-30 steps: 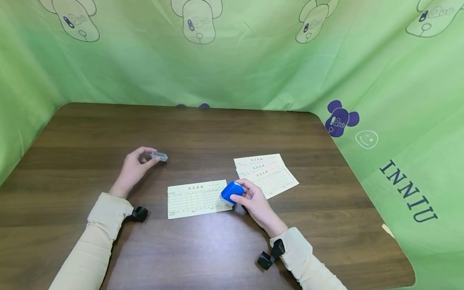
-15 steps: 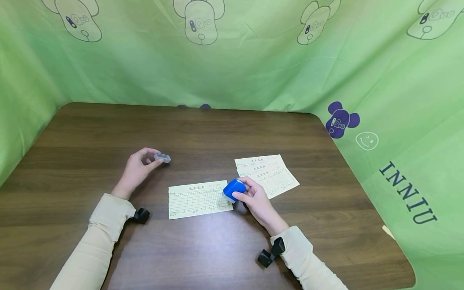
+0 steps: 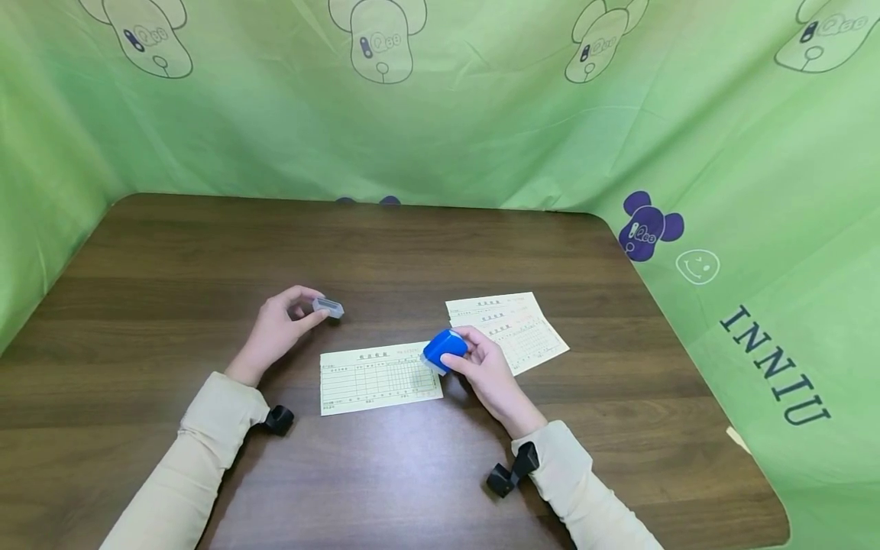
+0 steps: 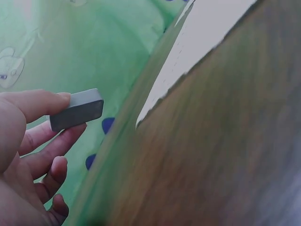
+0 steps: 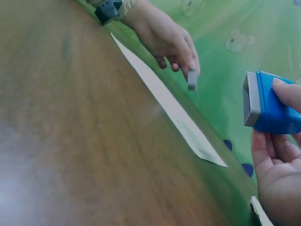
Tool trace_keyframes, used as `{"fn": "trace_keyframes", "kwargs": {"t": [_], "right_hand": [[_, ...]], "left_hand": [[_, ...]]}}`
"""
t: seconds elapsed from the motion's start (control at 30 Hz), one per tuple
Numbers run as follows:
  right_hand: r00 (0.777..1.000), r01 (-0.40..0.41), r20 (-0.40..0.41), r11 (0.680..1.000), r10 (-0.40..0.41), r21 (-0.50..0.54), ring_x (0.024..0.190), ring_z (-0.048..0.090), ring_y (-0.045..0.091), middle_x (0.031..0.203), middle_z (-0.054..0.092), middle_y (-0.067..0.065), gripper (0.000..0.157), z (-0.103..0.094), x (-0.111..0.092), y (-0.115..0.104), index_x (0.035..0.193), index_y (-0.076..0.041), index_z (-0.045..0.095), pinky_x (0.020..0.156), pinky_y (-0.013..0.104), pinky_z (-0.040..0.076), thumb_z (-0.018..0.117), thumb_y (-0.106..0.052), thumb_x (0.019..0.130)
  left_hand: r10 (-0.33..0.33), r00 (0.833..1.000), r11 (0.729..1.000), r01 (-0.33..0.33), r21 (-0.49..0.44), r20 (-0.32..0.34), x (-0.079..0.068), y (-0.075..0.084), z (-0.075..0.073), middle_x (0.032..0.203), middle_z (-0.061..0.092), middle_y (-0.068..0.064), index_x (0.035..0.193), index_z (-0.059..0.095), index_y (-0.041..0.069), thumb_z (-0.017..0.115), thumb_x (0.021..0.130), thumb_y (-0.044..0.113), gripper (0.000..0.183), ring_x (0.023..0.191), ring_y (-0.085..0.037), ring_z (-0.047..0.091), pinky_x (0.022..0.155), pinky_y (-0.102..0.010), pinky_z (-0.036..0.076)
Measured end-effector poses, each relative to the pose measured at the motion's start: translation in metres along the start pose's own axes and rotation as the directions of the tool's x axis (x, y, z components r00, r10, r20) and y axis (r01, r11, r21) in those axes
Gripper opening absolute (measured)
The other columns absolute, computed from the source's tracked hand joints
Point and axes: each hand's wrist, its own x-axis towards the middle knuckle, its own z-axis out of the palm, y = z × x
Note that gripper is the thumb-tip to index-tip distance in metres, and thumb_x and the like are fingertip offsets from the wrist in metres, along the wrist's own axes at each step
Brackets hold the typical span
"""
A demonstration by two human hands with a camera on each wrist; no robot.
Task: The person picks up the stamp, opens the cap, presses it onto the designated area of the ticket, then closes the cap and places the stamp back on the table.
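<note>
My right hand (image 3: 493, 376) pinches a blue stamp (image 3: 445, 348) between thumb and fingers, above the right end of a printed form slip (image 3: 374, 382). In the right wrist view the stamp (image 5: 275, 110) shows its pale rim, facing left. To the left, my left hand (image 3: 280, 328) holds a small translucent stamp cap (image 3: 328, 308), raised off the table beyond the slip's upper left corner. Seen from the left wrist, the cap (image 4: 77, 110) sits between thumb and fingertips, while the other fingers curl loosely. Cap and stamp are apart. The stamp's printing face is hidden in the head view.
Several more form slips (image 3: 525, 336) lie overlapping to the right, partly behind my right hand. All this is on a brown wooden table (image 3: 385, 473). A green printed cloth (image 3: 440, 137) hangs around its back and sides.
My left hand has moved right with the cap, toward the stamp. The right hand has lifted the stamp slightly up and away from the slip's right end. The slips have stayed put.
</note>
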Motion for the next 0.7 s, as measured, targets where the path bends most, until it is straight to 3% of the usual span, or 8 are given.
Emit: {"fn": "trace_keyframes", "kwargs": {"t": [0.7], "right_hand": [[1.0, 0.019, -0.007, 0.999, -0.019, -0.039, 0.092, 0.061, 0.006, 0.099, 0.065, -0.008, 0.039, 0.018, 0.02, -0.008, 0.123, 0.01, 0.048, 0.085, 0.016, 0.048, 0.062, 0.006, 0.087]], "left_hand": [[0.086, 0.993, 0.995, -0.081, -0.055, 0.08, -0.016, 0.025, 0.024, 0.087, 0.064, -0.009, 0.108, 0.068, 0.007, 0.075, 0.084, 0.015, 0.026, 0.077, -0.019, 0.047, 0.065, -0.025, 0.036]]}}
